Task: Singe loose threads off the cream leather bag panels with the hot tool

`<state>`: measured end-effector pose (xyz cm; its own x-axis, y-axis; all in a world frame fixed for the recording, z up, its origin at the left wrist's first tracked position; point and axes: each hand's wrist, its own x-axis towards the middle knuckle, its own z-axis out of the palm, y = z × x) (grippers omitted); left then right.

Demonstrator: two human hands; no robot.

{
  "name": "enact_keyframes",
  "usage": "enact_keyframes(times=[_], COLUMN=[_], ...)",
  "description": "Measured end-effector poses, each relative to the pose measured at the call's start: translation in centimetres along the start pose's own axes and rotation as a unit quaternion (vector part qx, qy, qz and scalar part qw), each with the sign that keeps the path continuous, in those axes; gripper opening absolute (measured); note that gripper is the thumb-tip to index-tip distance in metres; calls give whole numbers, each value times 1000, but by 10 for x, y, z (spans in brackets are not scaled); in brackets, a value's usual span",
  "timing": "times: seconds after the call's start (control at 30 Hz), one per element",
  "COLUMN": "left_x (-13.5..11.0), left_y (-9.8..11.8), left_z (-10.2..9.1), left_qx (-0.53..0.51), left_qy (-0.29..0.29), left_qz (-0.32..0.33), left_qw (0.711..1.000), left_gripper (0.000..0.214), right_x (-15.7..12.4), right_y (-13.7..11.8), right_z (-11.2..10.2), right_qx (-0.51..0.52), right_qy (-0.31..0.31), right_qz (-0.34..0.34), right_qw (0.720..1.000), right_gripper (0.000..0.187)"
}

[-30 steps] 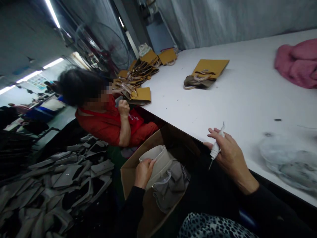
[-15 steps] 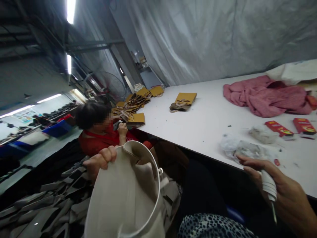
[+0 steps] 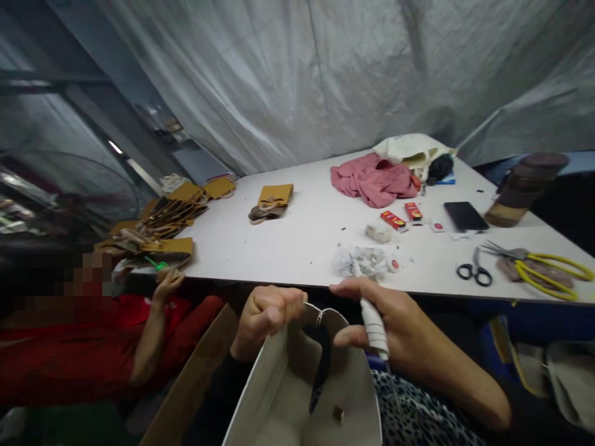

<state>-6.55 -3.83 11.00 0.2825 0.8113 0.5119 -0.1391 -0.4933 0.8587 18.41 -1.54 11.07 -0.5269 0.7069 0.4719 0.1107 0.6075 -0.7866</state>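
A beige bag point(image 3: 346, 378) hangs in front of me, its mouth tipped toward the camera; a small metal piece shows on its inside wall. My left hand point(image 3: 269, 316) is closed on the bag's upper edge. In my right hand point(image 3: 400, 316) lies a tool with a white wrapped handle point(image 3: 373, 328) and a thin metal shaft pointing down; its tip is blurred. My right thumb and forefinger are spread near the bag's rim, while the other fingers keep the tool against the palm. Whether the thumb touches the bag, I cannot tell.
On the white table point(image 3: 297, 248) lie plastic bags of small parts point(image 3: 362, 261), red boxes point(image 3: 393, 220), black scissors point(image 3: 474, 271), yellow-handled shears point(image 3: 543, 272), pink cloth point(image 3: 372, 176) and a bottle point(image 3: 525, 189). A co-worker in red point(image 3: 93, 353) sits at left beside stacked mustard-brown bags point(image 3: 171, 210).
My view has swung right. The bag has come in front of me with its mouth turned toward the camera. My right hand, still with the tool, has moved close to the bag's rim.
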Motion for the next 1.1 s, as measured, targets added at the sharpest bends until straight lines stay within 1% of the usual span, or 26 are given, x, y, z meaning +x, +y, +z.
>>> enact_keyframes(times=[0.03, 0.1, 0.17, 0.3, 0.37, 0.47, 0.6, 0.67, 0.8, 0.97, 1.03, 1.1], left_x=[4, 11, 17, 23, 24, 23, 20, 18, 16, 15, 14, 10], left_y=[-4, -11, -17, -26, -31, -36, -41, -43, -42, -45, -52, -61], left_z=[6, 15, 22, 31, 33, 35, 37, 38, 39, 39, 39, 38], left_qx=[-15, -48, -48, -69, -78, -70, -68, -78, -106, -145, -182, -228], left_qy=[-9, -29, -37, -21, -14, -18, -11, -4, 8, 17, 10, 10], left_qz=[-24, -60, -82, -75, -73, -86, -90, -93, -92, -85, -67, -42], left_qw=[1000, 997, 995, 995, 994, 994, 994, 993, 990, 986, 981, 973], left_gripper=[66, 64, 63, 61, 61, 62, 63, 64, 64, 67, 69, 70], right_x=[0, 0, -1, -5, -8, -10, -9, -9, -10, -13, -13, -14], right_y=[1, 3, 7, 17, 23, 30, 34, 36, 40, 47, 49, 51], right_z=[0, 2, 3, 5, 6, 9, 12, 11, 8, 5, 6, 8], right_qx=[-20, -63, -99, -123, -118, -123, -140, -128, -72, -2, 43, 114], right_qy=[-20, -55, -68, -52, -39, -26, -30, -32, -30, -31, -26, -14], right_qz=[1, 12, 31, 75, 85, 94, 109, 106, 80, 76, 99, 148], right_qw=[1000, 996, 992, 988, 989, 988, 984, 985, 994, 997, 994, 982], right_gripper=[52, 48, 42, 37, 33, 29, 30, 26, 20, 15, 18, 25])
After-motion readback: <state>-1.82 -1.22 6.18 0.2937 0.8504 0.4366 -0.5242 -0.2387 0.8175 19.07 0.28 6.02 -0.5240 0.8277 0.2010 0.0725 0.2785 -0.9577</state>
